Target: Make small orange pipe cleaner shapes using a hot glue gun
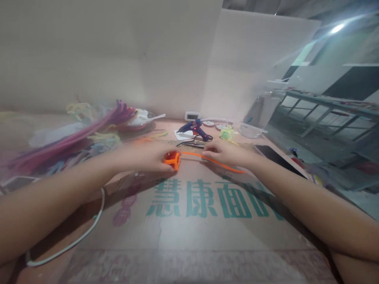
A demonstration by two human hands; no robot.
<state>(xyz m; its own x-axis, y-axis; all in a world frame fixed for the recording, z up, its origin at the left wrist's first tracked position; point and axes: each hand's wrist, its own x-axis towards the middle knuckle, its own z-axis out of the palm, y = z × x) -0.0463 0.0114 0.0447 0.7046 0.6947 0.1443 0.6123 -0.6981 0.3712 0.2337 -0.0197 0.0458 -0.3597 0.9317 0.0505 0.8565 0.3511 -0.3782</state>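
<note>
- Below, a worktop carries a flat sheet printed with large green Chinese characters and a patterned band near the front edge.
- A plain pale wall panel stands behind; to the right, the room opens onto a long greenish table and a bright lamp.
- At the back left, a round bowl holds white items, with a pale handle sticking out to the right.
- At the back right sits a clear plastic container; its contents are too blurred to tell. Two small round dishes with pale contents, the nearer one and another, stand to its left.
- Between bowl and dishes are a small white digital clock and a dark blue glue gun with a red light, partly over white paper.
- A blurred bundle of pink and purple strips lies on the left; a dark flat device lies beyond the right forearm.
- The left hand curls its fingers and thumb round an orange open-framed piece, just above the middle of the sheet.
- The right hand pinches an orange strip between thumb and fingertips. One end reaches close to the orange piece; I cannot tell whether they join. The other end passes below the palm toward the right wrist.
</note>
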